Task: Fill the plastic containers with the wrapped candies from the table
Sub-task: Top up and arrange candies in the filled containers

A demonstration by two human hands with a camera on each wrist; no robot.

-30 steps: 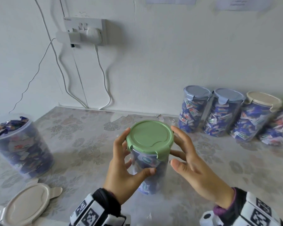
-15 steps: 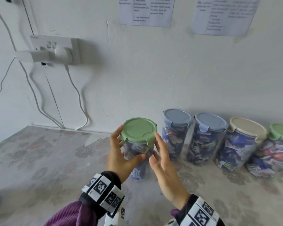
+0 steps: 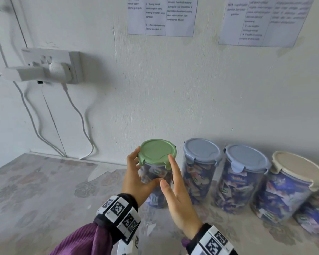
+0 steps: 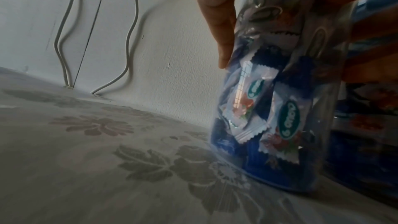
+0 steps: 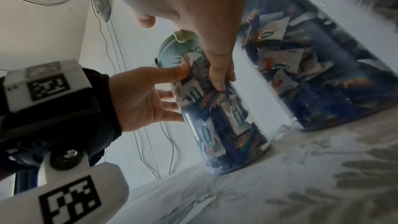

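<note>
A clear plastic container (image 3: 153,173) with a green lid (image 3: 156,151), packed with wrapped candies (image 4: 252,111), stands with its base on the tablecloth at the left end of a row against the wall. My left hand (image 3: 136,179) grips its body, with the thumb across the front and the fingers behind. My right hand (image 3: 175,183) lies against the container's right side with straight fingers (image 5: 217,71). The right wrist view shows the left hand (image 5: 142,98) around the container (image 5: 224,118).
To the right stand closed, filled containers: two with blue lids (image 3: 201,150) (image 3: 247,159) and one with a beige lid (image 3: 298,172). A further one is cut off at the frame edge. A wall socket (image 3: 50,70) with hanging cables is at the left. The floral tablecloth (image 3: 44,190) lies bare on the left.
Both hands have carried the green-lidded container away from me and to the right, up to the row by the wall. The open container and loose lid at the left have left the view.
</note>
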